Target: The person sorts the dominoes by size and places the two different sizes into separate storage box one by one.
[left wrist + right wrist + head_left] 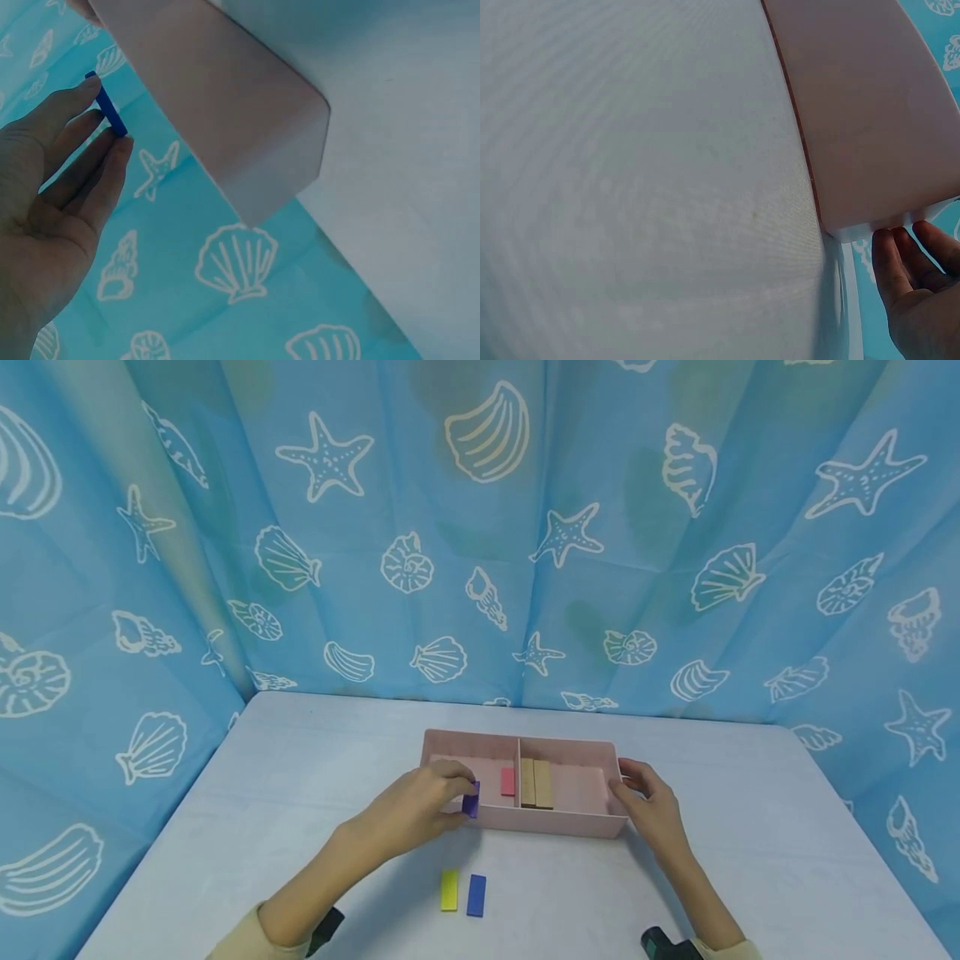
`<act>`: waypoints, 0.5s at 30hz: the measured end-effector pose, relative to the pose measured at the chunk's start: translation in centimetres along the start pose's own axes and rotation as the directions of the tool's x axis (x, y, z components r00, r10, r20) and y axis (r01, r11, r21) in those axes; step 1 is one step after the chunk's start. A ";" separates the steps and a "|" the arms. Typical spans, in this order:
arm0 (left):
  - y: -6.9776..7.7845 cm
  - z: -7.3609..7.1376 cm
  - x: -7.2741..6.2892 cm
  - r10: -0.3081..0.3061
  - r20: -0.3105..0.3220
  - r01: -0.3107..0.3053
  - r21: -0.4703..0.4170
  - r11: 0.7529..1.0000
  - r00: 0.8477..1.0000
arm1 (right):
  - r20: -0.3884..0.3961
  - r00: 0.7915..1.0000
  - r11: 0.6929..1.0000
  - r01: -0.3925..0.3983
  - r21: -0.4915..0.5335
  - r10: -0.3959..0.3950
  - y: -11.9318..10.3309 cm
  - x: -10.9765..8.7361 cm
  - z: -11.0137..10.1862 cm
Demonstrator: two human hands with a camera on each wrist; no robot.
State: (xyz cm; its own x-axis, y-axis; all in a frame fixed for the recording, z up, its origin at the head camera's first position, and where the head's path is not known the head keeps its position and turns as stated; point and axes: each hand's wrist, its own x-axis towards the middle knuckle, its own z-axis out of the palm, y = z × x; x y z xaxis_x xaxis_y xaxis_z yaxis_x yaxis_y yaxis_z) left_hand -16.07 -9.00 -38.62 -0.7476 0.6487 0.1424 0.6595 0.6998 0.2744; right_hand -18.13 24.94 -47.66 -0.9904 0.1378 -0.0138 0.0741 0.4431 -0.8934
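Pinching the purple block [471, 800] by its ends with the left hand [416, 804], near the front of the box [555, 824] (hard to tell whether above the edge or just before it). Gripping the box's right end with the right hand [652, 806], apparently with thumb over the rim and fingers outside. As for the purple block, probably light, stiff and smooth, perhaps a little slippery, hardly fragile. Best held squarely by the ends, to avoid twisting. Note the yellow block [449, 891] and blue block [476, 895] nearby.
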 end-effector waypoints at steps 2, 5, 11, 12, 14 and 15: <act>-0.1 0.0 0.9 -0.007 0.009 0.007 -0.024 1.000 1.000 | -0.004 1.000 1.000 0.004 0.000 -0.004 0.1 0.0 0.1; -0.4 0.3 2.1 -0.011 0.016 0.012 -0.069 0.998 1.000 | -0.023 1.000 1.000 0.014 -0.006 -0.014 0.2 0.0 0.2; -1.4 1.2 4.1 -0.008 0.023 0.011 -0.114 0.993 1.000 | -0.023 1.000 1.000 0.012 -0.004 -0.012 0.1 -0.1 0.2; -1.6 1.3 4.4 -0.007 0.022 0.009 -0.124 0.992 1.000 | -0.011 1.000 1.000 0.005 0.003 -0.005 0.1 0.0 0.1; -2.0 1.7 5.0 -0.006 0.022 0.009 -0.139 0.990 1.000 | -0.003 1.000 1.000 -0.003 0.002 0.003 0.2 0.0 0.0; -2.2 1.9 5.2 -0.003 0.023 0.006 -0.138 0.990 1.000 | -0.001 1.000 1.000 -0.007 0.005 0.007 0.2 0.0 0.0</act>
State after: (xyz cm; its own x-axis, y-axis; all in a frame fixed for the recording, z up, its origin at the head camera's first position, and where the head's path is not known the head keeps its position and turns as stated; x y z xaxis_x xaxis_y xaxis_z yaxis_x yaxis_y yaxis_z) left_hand -21.28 -6.59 -40.26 -0.7475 0.6534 0.1196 0.6379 0.6557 0.4040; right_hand -18.16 25.00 -47.81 -0.9897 0.1420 -0.0197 0.0807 0.4379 -0.8954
